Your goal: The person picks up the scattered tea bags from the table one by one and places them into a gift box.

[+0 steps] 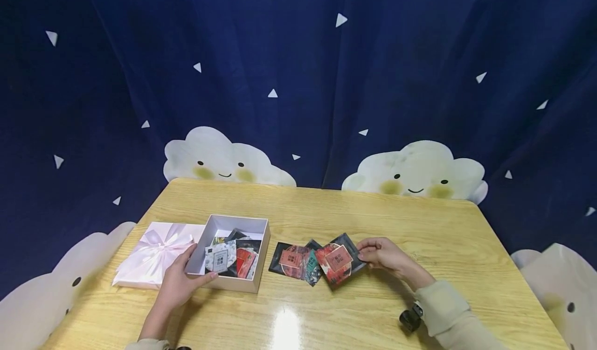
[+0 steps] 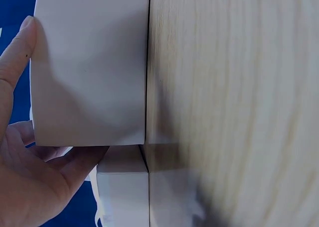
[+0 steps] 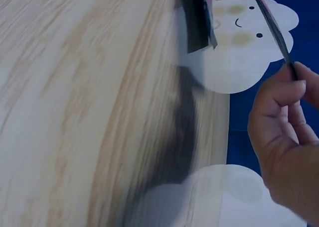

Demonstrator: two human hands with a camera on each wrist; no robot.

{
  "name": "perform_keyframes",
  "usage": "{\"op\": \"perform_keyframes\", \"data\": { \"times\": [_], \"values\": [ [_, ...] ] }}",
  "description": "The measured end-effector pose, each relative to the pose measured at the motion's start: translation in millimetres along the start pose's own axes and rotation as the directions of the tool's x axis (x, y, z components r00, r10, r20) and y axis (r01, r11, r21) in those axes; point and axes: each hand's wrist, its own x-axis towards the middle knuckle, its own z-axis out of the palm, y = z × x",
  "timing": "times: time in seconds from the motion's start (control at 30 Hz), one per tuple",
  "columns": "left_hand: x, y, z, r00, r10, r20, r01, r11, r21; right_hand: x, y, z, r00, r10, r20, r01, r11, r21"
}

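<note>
My left hand [image 1: 179, 282] holds the near left corner of an open pale pink box [image 1: 263, 259], its thumb along the front rim and its fingers at the left side. In the left wrist view the box [image 2: 92, 72] shows its plain outer wall. Several sachets lie inside, a white floral one [image 1: 221, 259] on top. With thumb and fingers, my right hand [image 1: 384, 256] pinches the right corner of a black and red sachet [image 1: 337, 262], lifted and tilted above the table. The right wrist view shows that sachet [image 3: 273, 25] edge-on.
A pink lid with a ribbon bow [image 1: 160, 246] lies left of the box. Between box and right hand are a black and red sachet [image 1: 286, 259] and a green-labelled sachet [image 1: 311, 267], overlapping. A dark blue curtain [image 1: 303, 54] hangs behind the wooden table [image 1: 354, 319].
</note>
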Motion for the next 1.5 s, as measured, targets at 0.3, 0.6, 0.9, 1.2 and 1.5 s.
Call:
{"op": "perform_keyframes", "data": {
  "times": [0.3,0.6,0.9,1.2,1.5],
  "values": [
    [-1.2,1.4,-1.3,1.0,-0.008,0.003,0.008,1.0,-0.004,11.1,-9.8,18.2,0.999,-0.003,-0.048,0.008,0.995,0.102],
    [-1.1,1.0,0.3,1.0,-0.001,-0.007,0.001,1.0,-0.016,26.4,-20.5,35.6,0.998,-0.036,-0.05,0.042,0.99,0.132],
    [-1.4,0.4,0.6,1.0,0.0,-0.011,0.0,1.0,-0.006,42.8,-35.3,55.6,0.997,-0.058,-0.048,0.066,0.98,0.187],
    [-2.9,-3.2,-0.4,1.0,0.001,-0.012,-0.001,1.0,-0.016,65.7,-48.1,83.4,0.995,-0.08,-0.058,0.091,0.973,0.21],
    [-2.1,-4.2,2.8,1.0,0.012,-0.021,-0.012,0.999,-0.035,85.7,-54.1,113.2,0.996,-0.079,-0.049,0.089,0.959,0.269]
  ]
}}
